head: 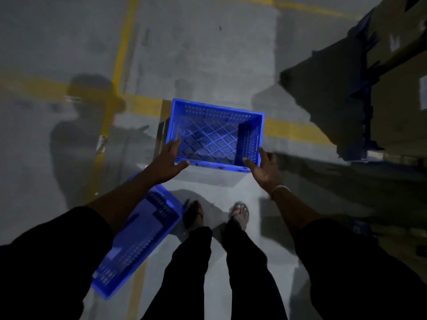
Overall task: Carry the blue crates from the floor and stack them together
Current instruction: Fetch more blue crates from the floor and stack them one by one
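Note:
A blue perforated crate [215, 132] sits open side up in front of me, seemingly a little above the grey floor, with its shadow offset to the left. My left hand [168, 162] grips its near-left corner, fingers along the left wall and thumb on the near rim. At the near-right corner, my right hand [265, 169] has its thumb over the rim. A second blue crate [138, 241] lies on the floor at the lower left, partly hidden under my left arm.
My two sandalled feet [217, 215] stand just behind the crate. Yellow floor lines [122, 49] cross under and to the left of it. Dark racking with cardboard boxes [381, 84] fills the right side. My shadow falls on the floor at the left.

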Demonstrator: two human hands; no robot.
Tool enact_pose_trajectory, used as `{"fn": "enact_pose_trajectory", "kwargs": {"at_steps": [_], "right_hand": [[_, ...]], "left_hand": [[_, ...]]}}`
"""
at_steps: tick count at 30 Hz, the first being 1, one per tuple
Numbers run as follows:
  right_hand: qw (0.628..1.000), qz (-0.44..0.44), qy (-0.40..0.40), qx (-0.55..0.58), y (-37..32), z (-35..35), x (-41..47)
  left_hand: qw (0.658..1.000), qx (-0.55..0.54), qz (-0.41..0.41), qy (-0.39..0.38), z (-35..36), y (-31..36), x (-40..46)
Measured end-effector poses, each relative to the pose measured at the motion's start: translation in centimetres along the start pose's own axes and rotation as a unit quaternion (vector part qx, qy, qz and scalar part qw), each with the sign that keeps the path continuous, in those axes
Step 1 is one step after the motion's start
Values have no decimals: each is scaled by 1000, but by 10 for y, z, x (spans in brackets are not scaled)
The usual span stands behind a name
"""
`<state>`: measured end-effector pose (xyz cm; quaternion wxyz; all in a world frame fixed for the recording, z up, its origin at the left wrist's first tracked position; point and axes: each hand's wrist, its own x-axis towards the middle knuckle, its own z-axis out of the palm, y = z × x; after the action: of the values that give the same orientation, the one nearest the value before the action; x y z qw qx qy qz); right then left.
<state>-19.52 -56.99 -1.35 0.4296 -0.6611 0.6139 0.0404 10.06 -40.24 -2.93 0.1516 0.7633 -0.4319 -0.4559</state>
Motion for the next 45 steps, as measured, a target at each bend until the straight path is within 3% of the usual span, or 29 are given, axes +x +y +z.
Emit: {"fn": "enact_pose_trajectory", "kwargs": {"at_steps": [8,11,15,20,23,33,41,45], "right_hand": [[997,-5,30,-65,85,71,171],[995,-9,38,-92,112,91,220],[993,0,34,-117,132,109,269],[994,13,36,-102,144,125,314],[991,-2,67,-114,147,130,330],[987,28,84,-138,115,83,301],[988,-6,85,-129,61,2,210],[985,-13,78,-151,28,-44,160]], "left_hand": [[996,57,-45,47,60,-82,167],[987,87,-92,96,74,-110,214],[968,108,-135,180,85,-133,261],[953,92,-223,182,92,-158,308],[935,92,-261,222,97,-169,324],[944,74,-255,199,74,-139,281],[958,86,-214,171,5,-56,178],[965,114,-156,174,-37,-24,116]]}}
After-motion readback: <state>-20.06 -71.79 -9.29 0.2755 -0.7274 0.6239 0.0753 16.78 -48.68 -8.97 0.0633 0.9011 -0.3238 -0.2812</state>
